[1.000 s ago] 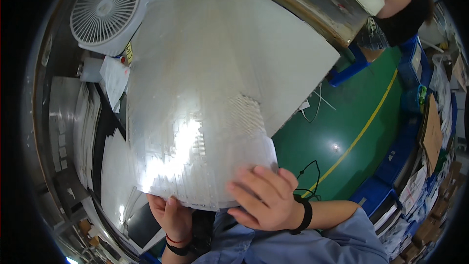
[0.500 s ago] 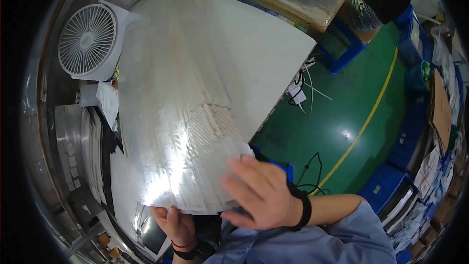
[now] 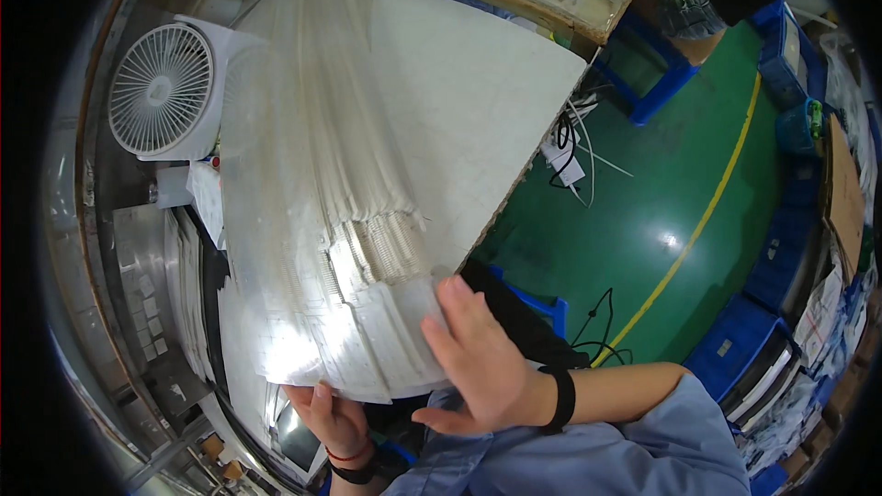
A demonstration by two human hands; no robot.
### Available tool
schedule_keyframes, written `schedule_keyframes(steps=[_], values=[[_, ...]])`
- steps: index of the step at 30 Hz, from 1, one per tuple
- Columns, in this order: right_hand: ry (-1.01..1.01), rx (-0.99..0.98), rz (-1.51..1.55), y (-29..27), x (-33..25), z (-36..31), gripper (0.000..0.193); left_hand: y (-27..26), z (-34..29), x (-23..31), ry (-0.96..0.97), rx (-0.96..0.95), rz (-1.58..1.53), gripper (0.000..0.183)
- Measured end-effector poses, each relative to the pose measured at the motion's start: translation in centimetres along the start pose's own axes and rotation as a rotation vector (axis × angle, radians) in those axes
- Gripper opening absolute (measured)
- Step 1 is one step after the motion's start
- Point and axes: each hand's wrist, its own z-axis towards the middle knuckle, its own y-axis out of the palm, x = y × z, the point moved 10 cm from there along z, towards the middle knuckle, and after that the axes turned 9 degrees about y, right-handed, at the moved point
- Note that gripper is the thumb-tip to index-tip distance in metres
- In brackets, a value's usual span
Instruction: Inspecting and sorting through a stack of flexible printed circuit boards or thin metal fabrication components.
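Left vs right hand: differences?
Left hand pinches the near edge of the translucent sheet; right hand is open at its right side.
Left wrist has a red cord plus black band; right wrist shows only a black wristband.
Shared: both bare.

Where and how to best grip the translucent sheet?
Probably the translucent sheet by its near edge, from the person's side, thumb above, fingers beneath: that edge is thin and faces the body, and the left hand holds it there. The rippled middle looks a poorer grip: broad, with no edge to pinch.
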Motion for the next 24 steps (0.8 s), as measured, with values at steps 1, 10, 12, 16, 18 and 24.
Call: schedule_keyframes(steps=[1,10,12,16,18,24], values=[[-0.008,-0.02,-0.011,0.6,-0.5,-0.1,0.081,-0.1,0.0,0.1,0.014,-0.018,-0.001,0.06],[-0.005,-0.103,-0.383,4.4,-2.2,-0.2,0.079,-0.5,0.5,-0.4,-0.048,0.046,-0.103,0.071],[0.024,-0.096,-0.427,4.5,-2.3,-0.2,0.078,-1.0,0.7,-0.8,-0.083,0.044,-0.157,0.071],[0.009,-0.098,-0.436,5.8,-3.2,-0.2,0.075,-1.0,0.3,-1.0,-0.098,0.018,-0.193,0.071],[0.008,-0.082,-0.479,6.2,-3.4,-0.3,0.074,-1.0,0.7,-1.0,-0.112,0.006,-0.201,0.071],[0.012,-0.139,-0.561,6.9,-3.9,-0.1,0.07,-3.1,0.1,-2.0,-0.15,0.084,-0.208,0.063]])
